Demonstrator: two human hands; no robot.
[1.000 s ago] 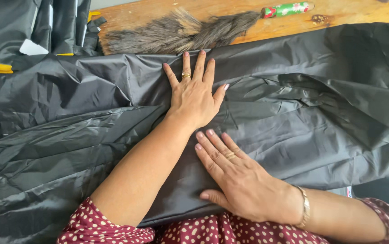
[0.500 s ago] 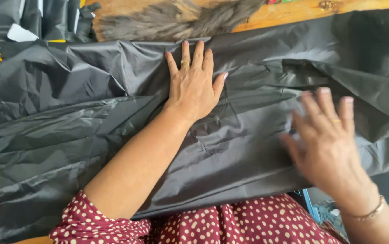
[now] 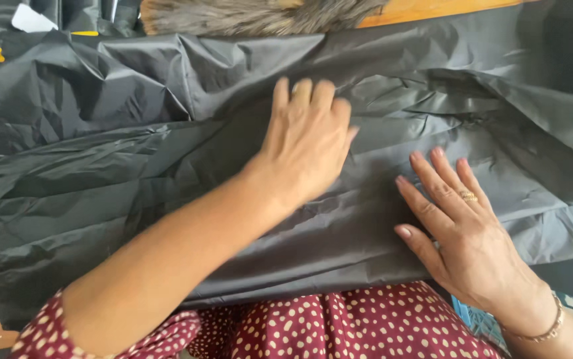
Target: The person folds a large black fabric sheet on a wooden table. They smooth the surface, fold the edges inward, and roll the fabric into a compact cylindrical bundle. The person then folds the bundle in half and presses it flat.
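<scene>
We are smoothing the crinkled black fabric (image 3: 166, 166) spread over the counter (image 3: 432, 10), left hand (image 3: 306, 143) and right hand (image 3: 462, 233) pressing flat with fingers open, gripping nothing; next, likely sweeping creases outward from the fabric's middle.

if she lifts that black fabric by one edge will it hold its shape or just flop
Probably flop: the black fabric lies in sharp creases and soft folds. Its slight sheen suggests it may slide easily under the left hand and right hand, both flat on it. It looks thin, likely light.
</scene>
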